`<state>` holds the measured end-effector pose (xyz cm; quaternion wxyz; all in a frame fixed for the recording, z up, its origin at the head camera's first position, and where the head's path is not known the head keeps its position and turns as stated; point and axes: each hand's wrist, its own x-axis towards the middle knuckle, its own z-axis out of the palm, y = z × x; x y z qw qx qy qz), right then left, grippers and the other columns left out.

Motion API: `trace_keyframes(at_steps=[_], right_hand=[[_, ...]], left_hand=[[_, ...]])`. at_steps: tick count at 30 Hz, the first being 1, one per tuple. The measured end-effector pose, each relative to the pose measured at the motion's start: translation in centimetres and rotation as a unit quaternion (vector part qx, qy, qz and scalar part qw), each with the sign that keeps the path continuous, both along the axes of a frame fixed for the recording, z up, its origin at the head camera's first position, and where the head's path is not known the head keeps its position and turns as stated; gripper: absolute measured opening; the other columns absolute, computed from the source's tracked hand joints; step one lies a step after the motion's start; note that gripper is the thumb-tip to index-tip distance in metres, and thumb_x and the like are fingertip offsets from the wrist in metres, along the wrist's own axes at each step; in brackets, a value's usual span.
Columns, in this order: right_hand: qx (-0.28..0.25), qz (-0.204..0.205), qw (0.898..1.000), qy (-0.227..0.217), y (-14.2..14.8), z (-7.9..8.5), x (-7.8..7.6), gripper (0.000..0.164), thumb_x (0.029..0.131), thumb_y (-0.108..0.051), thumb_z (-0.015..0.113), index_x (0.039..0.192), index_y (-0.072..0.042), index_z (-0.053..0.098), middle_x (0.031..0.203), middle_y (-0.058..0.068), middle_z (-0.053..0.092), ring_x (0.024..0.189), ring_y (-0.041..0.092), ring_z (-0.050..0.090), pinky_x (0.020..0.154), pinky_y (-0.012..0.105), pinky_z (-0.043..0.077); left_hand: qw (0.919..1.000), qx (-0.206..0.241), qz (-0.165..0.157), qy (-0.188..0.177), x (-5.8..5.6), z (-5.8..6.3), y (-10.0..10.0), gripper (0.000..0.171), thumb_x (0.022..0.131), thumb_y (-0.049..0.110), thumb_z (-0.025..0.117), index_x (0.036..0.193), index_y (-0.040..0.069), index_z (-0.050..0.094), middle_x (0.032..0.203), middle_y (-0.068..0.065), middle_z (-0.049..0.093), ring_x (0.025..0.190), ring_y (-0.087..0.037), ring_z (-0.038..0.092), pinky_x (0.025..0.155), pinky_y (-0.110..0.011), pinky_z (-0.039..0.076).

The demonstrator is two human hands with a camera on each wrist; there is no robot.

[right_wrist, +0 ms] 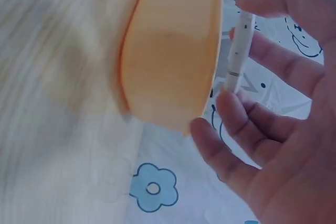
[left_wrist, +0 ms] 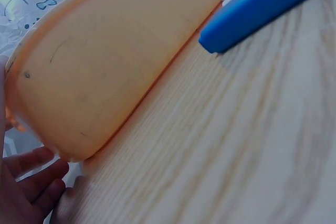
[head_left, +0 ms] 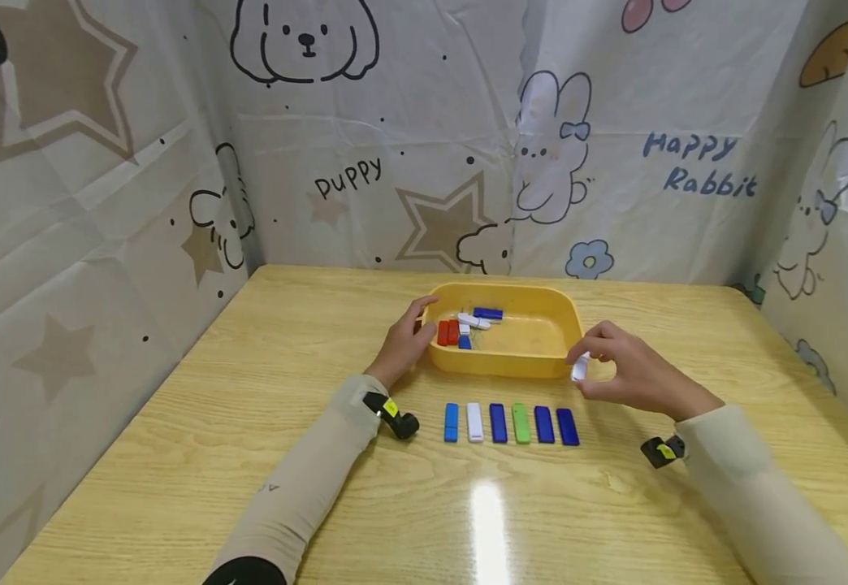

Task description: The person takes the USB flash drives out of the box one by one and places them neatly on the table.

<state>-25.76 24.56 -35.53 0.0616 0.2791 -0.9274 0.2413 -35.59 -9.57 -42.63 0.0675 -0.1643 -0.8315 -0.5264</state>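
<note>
A yellow plastic bin [head_left: 504, 366] stands on the table, holding red, white and blue small sticks. At its left end, my left hand [head_left: 404, 341] grips the rim, with fingers [left_wrist: 44, 174] against the end wall. My right hand [head_left: 625, 370] pinches a small white stick [right_wrist: 240, 51] like a USB stick between thumb and fingertips, at the bin's right front corner. Another fingertip sits right at the bin's edge in the right wrist view. In front of the bin lie several similar sticks in a row, from a light blue stick [head_left: 451, 422] to a dark blue stick [head_left: 568, 426].
The row also has a white stick [head_left: 474, 422] and a green stick [head_left: 521, 423]. Inside the bin, red sticks [head_left: 448, 332] are at the left, with a dark blue stick [head_left: 487, 314] behind. A printed curtain [head_left: 395, 122] encloses the wooden table [head_left: 322, 325].
</note>
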Motion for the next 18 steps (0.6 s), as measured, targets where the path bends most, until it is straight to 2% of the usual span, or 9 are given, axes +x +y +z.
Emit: trace_keyframes(at_steps=[4, 9, 12, 18], right_hand=[[0.032, 0.009, 0.998, -0.058, 0.55, -0.28, 0.4, 0.022, 0.079, -0.016, 0.073, 0.101, -0.016, 0.07, 0.104, 0.002, 0.055, 0.097, 0.024, 0.054, 0.085, 0.046, 0.049], [0.089, 0.014, 0.985, -0.15, 0.85, -0.31, 0.55, 0.019, 0.081, -0.018, 0.071, 0.099, -0.02, 0.068, 0.105, 0.003, 0.055, 0.096, 0.024, 0.054, 0.081, 0.044, 0.049], [0.109, 0.022, 0.978, -0.177, 0.79, -0.24, 0.63, 0.024, 0.079, -0.018, 0.073, 0.102, -0.02, 0.066, 0.102, 0.004, 0.055, 0.093, 0.024, 0.054, 0.077, 0.039, 0.047], [0.117, 0.024, 0.971, -0.207, 0.51, -0.42, 0.91, 0.038, 0.076, -0.018, 0.079, 0.11, -0.015, 0.06, 0.1, 0.005, 0.056, 0.089, 0.022, 0.052, 0.077, 0.037, 0.045]], left_hand=[[1.0, 0.001, 0.001, -0.003, -0.05, -0.03, 0.08, 0.048, 0.097, 0.02, 0.045, 0.144, 0.024, 0.039, 0.149, -0.006, 0.039, 0.125, -0.028, 0.047, 0.104, -0.042, 0.041], [1.0, -0.002, -0.001, -0.007, 0.05, 0.0, 0.11, 0.048, 0.096, 0.019, 0.045, 0.144, 0.022, 0.039, 0.149, -0.007, 0.038, 0.127, -0.027, 0.046, 0.105, -0.041, 0.039], [1.0, -0.003, 0.002, -0.007, 0.07, 0.06, 0.08, 0.048, 0.097, 0.02, 0.045, 0.144, 0.023, 0.039, 0.15, -0.006, 0.038, 0.127, -0.027, 0.046, 0.105, -0.041, 0.039], [0.9999, -0.006, 0.002, -0.01, -0.03, 0.15, 0.04, 0.049, 0.096, 0.024, 0.045, 0.145, 0.023, 0.038, 0.15, -0.005, 0.037, 0.128, -0.027, 0.045, 0.105, -0.041, 0.039]])
